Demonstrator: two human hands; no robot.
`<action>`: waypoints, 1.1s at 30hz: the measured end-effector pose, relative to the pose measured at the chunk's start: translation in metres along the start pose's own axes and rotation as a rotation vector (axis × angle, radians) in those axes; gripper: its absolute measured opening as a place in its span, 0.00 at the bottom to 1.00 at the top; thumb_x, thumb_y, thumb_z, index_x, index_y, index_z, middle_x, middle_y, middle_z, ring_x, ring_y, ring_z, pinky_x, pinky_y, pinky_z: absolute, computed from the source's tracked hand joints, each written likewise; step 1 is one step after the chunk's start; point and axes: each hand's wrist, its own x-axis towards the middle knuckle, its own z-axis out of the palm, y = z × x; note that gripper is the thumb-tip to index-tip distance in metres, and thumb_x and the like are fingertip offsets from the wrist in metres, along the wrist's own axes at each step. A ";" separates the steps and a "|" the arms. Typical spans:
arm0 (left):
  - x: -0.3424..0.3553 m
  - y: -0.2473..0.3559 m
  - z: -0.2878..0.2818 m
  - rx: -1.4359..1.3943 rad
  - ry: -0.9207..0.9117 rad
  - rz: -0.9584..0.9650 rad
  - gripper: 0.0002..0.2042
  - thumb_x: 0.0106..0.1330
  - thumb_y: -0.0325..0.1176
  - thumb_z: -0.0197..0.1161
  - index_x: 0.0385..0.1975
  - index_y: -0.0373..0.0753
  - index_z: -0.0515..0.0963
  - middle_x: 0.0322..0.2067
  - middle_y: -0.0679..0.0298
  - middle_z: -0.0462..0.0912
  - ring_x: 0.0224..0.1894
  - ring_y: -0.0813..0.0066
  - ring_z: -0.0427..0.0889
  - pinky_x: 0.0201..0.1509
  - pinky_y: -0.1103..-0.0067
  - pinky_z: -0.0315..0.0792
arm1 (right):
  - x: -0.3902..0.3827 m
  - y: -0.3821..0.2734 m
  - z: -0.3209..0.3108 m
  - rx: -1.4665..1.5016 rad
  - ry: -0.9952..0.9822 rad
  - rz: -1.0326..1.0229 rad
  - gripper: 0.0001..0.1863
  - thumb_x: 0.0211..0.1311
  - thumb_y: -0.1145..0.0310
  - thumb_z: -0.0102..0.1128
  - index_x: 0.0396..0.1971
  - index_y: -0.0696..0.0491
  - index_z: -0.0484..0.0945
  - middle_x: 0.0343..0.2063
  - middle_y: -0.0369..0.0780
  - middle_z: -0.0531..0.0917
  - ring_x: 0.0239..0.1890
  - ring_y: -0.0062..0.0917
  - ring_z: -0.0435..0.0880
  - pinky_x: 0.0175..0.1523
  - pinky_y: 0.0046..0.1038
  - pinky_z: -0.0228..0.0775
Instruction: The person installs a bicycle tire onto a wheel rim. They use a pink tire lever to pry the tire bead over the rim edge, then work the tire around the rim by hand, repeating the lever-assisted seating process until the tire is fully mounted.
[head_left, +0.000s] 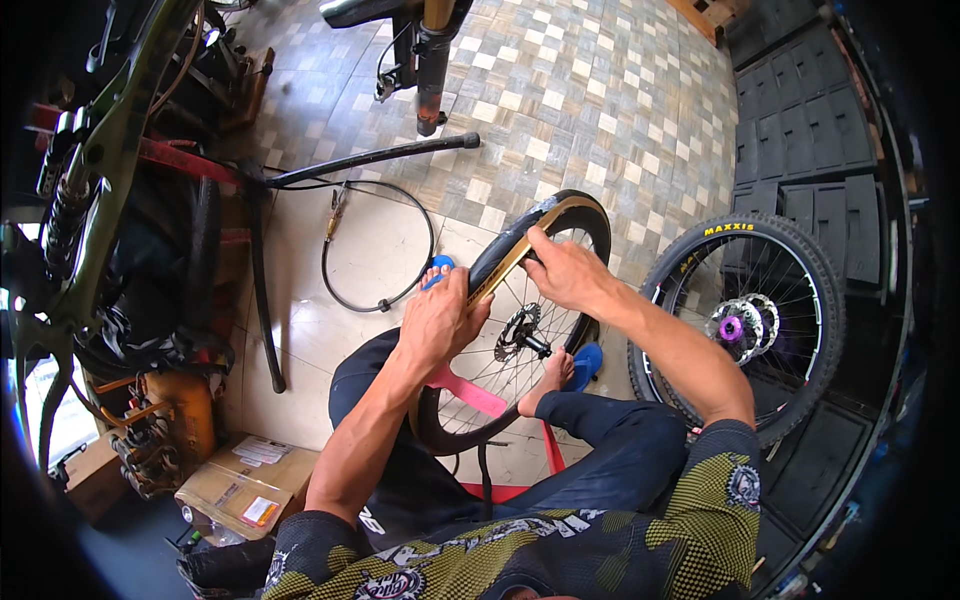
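Observation:
A bicycle wheel with a deep dark rim and a disc rotor stands tilted between my legs. Around its upper part runs a black tire with a tan sidewall. My left hand is wrapped over the tire on the near left side. Farther up, my right hand grips the tan sidewall at the rim edge, its fingers bent and the thumb pressing on top. Below my left hand, a pink strip hangs across the spokes. Whether the tire bead sits inside the rim is too small to tell.
A second wheel with a knobby tire leans by dark drawers on the right. An air hose loops on the tiles beside a stand leg. A bike frame, a fork and a cardboard box are around.

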 end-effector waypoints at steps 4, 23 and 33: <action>-0.002 0.006 0.000 0.022 -0.028 0.002 0.21 0.71 0.45 0.69 0.49 0.33 0.73 0.37 0.42 0.86 0.42 0.40 0.87 0.44 0.52 0.80 | -0.005 -0.005 -0.017 -0.084 -0.064 -0.006 0.17 0.76 0.61 0.59 0.52 0.54 0.65 0.26 0.60 0.84 0.37 0.63 0.85 0.43 0.60 0.74; -0.002 0.013 0.000 -0.046 0.033 0.035 0.18 0.70 0.46 0.70 0.39 0.35 0.77 0.29 0.45 0.84 0.35 0.41 0.85 0.44 0.56 0.78 | -0.004 -0.032 -0.053 -0.289 -0.319 0.093 0.18 0.79 0.60 0.55 0.53 0.61 0.68 0.38 0.59 0.87 0.49 0.58 0.88 0.52 0.56 0.79; 0.000 0.018 -0.006 -0.071 -0.049 -0.034 0.17 0.70 0.44 0.71 0.38 0.34 0.78 0.31 0.43 0.83 0.41 0.39 0.84 0.48 0.53 0.78 | 0.002 -0.035 -0.058 -0.358 -0.360 0.131 0.20 0.75 0.61 0.59 0.55 0.62 0.75 0.43 0.58 0.89 0.50 0.54 0.89 0.54 0.52 0.81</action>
